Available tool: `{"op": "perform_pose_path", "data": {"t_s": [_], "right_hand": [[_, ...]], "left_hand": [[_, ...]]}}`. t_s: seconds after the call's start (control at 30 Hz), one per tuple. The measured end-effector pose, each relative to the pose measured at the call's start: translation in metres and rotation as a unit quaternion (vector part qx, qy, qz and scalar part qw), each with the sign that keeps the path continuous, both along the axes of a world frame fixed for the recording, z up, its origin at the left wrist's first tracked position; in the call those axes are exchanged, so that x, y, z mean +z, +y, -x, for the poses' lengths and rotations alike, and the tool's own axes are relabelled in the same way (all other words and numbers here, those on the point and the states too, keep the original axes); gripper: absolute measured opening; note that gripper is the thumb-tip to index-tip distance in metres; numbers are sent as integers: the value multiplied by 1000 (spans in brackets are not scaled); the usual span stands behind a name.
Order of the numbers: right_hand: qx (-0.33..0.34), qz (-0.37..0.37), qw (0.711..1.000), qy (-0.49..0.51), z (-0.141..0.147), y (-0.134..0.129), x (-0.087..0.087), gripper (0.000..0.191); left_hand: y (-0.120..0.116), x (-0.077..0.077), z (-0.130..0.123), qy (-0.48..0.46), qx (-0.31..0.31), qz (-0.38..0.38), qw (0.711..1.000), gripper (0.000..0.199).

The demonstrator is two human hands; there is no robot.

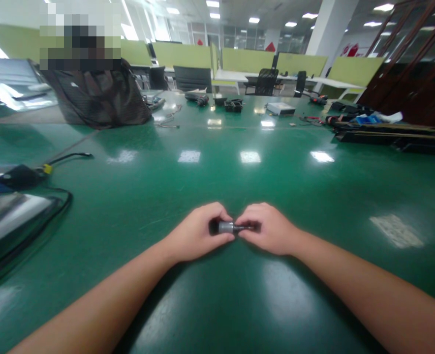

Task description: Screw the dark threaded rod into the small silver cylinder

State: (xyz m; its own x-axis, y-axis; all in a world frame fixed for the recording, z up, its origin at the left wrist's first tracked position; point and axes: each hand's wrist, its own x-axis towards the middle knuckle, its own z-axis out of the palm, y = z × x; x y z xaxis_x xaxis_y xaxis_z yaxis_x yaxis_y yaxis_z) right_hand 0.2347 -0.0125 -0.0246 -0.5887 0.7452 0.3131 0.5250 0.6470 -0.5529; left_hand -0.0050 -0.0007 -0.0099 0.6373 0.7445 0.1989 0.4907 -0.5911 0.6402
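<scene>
Just above the green tabletop, near the middle of the view, both hands meet at a small grey cylinder (226, 227) with a thin dark shaft (242, 227) pointing right. My left hand (201, 233) curls around the cylinder, thumb on the near side and fingers on the far side. The fingers of my right hand (264, 228) close about the shaft end, their tips close to those of the left. Whether the cylinder touches the table cannot be made out, and its exact kind is not clear.
A glossy green table (217, 182) spreads all around. Flat devices with a black cable (68, 199) lie at left. A dark bag (99, 96) stands back left. Long black strips (380, 137) lie at right. A silver box (281, 108) and black trays (233, 105) sit at the back.
</scene>
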Motion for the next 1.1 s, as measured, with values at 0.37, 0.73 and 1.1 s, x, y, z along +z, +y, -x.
{"op": "perform_pose_path", "data": {"t_s": [0.37, 0.73, 1.1], "right_hand": [[6, 3, 1000, 22, -1, 0, 1, 14], [5, 9, 1000, 30, -1, 0, 3, 10], [-8, 1, 1000, 19, -3, 0, 3, 9]], "left_hand": [[0, 1, 0, 1, 1, -2, 1000, 19], [-1, 1, 0, 0, 1, 4, 1000, 19], [0, 0, 1, -2, -1, 3, 1000, 20]]}}
